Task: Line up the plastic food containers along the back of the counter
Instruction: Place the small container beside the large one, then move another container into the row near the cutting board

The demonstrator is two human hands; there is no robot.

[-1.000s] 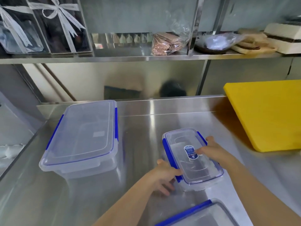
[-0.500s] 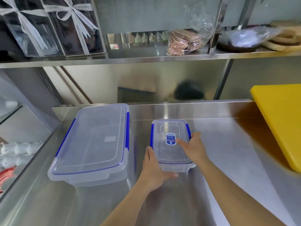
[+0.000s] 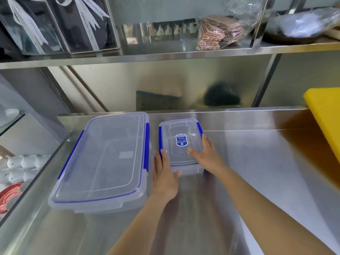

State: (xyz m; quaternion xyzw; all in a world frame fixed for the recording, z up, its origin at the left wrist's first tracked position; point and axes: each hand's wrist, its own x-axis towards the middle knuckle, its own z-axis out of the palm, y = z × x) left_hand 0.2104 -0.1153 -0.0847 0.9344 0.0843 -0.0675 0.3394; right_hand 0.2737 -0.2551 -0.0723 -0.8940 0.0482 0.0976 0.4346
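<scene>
The small container [image 3: 181,146] has slid from mid-frame up to the tabletop's [image 3: 257,162] back edge, just beside the large container [image 3: 103,159] — two likely lined up. Left hand [image 3: 163,179] and right hand [image 3: 206,155] lie flat against its sides, fingers extended, grip apart rather than clamped.

Yellow board [image 3: 326,126]: cut off by right edge.
Small container [image 3: 181,144] near corners: covered by left hand [image 3: 164,178] and right hand [image 3: 207,157].
Sticker [image 3: 181,139] print: too small to read.
Red object [image 3: 9,196]: cropped at left edge, unidentifiable.
Shelf [image 3: 165,54] items: blurred.

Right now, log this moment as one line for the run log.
step: seating small container at counter back | left hand at its left side | right hand on lid | large container beside it, apart
</scene>
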